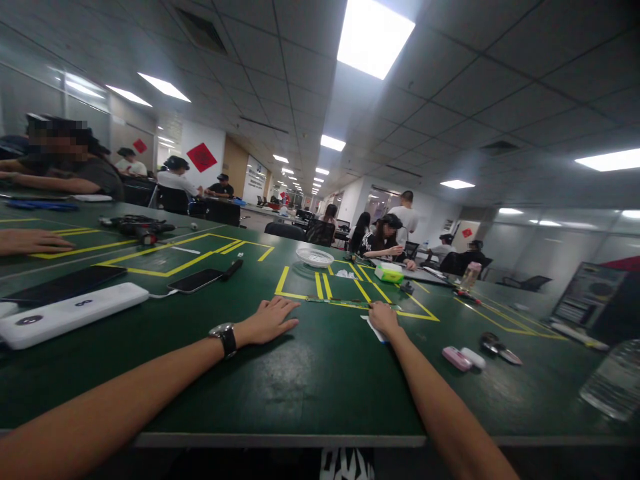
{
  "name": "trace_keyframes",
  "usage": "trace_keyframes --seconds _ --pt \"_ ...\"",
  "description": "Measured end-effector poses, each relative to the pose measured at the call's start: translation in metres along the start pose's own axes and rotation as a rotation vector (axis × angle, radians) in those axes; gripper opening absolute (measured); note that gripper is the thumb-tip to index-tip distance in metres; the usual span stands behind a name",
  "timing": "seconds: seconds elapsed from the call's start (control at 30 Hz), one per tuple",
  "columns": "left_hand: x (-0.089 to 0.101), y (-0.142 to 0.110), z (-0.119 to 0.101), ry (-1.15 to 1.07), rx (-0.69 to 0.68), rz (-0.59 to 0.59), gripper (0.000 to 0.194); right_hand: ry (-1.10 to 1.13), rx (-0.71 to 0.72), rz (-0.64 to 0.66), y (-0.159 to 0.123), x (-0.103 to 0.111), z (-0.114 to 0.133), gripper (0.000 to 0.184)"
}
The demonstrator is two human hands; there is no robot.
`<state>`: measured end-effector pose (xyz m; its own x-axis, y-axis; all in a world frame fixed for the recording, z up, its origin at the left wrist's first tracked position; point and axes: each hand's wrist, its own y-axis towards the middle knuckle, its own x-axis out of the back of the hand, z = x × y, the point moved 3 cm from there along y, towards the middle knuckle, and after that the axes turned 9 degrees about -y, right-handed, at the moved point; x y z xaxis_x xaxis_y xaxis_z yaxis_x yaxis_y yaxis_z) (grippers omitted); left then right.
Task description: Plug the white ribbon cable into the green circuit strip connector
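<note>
My left hand (267,320) lies flat on the green table (280,393), palm down with its fingers spread, and a watch (226,339) is on that wrist. Just past its fingertips begins a thin greenish ruler-like strip (337,301), stretched along a line of yellow tape (327,285). At the strip's right part my right hand (384,319) is closed, its curled fingers on the strip; their exact hold is hidden. A white slip with a blue edge (371,328) lies partly under the right hand and wrist.
A white basket (314,257) and a green-and-white pack (389,272) stand beyond my hands. To the left are a power strip (75,313), a phone (196,281) and a drill-like tool (143,230). A pink case (457,358) and a clear bottle (614,380) are at right.
</note>
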<state>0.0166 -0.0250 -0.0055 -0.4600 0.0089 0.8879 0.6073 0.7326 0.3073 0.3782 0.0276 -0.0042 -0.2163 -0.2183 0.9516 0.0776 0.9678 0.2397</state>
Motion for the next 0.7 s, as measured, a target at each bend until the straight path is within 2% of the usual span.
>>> trace_keyframes --seconds 0.1,0.17,0.33,0.43,0.5,0.6,0.7 --pt "0.004 0.001 -0.002 -0.01 -0.037 -0.066 0.045 0.043 0.11 -0.024 -0.002 0.007 0.009 0.043" --pt "0.008 0.002 -0.003 -0.026 -0.063 -0.13 0.041 0.086 0.234 -0.039 -0.003 0.012 0.022 0.043" --pt "0.014 0.004 0.0 -0.034 -0.088 -0.209 0.035 0.228 0.611 -0.091 -0.018 0.032 0.078 0.044" --pt "0.01 0.003 0.002 -0.028 -0.111 -0.147 0.033 0.389 0.942 -0.163 -0.043 0.051 0.119 0.05" --pt "0.007 0.002 0.002 -0.032 -0.124 -0.069 0.036 0.426 1.077 -0.18 -0.061 0.063 0.14 0.053" --pt "0.004 -0.001 0.0 -0.046 -0.136 0.056 0.044 0.415 1.185 -0.194 -0.083 0.075 0.16 0.056" --pt "0.003 -0.003 -0.002 -0.06 -0.136 0.155 0.049 0.384 1.216 -0.216 -0.09 0.079 0.164 0.053"
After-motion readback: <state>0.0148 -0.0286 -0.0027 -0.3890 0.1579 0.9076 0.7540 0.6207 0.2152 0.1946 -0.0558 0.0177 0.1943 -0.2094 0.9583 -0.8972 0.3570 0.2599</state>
